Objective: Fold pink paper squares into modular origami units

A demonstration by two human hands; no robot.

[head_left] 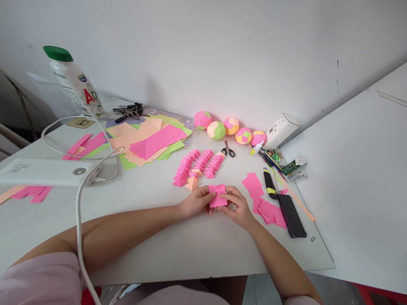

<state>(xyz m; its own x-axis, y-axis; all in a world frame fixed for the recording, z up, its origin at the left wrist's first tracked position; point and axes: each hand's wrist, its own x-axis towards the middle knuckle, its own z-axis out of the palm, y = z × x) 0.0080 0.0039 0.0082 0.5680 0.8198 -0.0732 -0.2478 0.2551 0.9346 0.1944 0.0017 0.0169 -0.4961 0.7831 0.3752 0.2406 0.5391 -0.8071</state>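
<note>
A small pink paper square (218, 195), creased into an X, lies on the white table (178, 250) between both hands. My left hand (194, 202) pinches its left edge with thumb and fingers closed. My right hand (237, 206) grips its right edge the same way. Just beyond the hands stand rows of folded pink paper units (197, 163), with an orange one (192, 183) among them. Flat pink squares (265, 203) are scattered to the right of my right hand.
Coloured paper sheets (149, 142) lie at the back left, with keys (130, 111), a bottle (76, 84), a white power bank (41, 171) and its cable (79, 212). Paper balls (230, 126), scissors (228, 151), pens (270, 159), a white box (281, 129), a cutter (269, 183) and a phone (291, 214) sit right.
</note>
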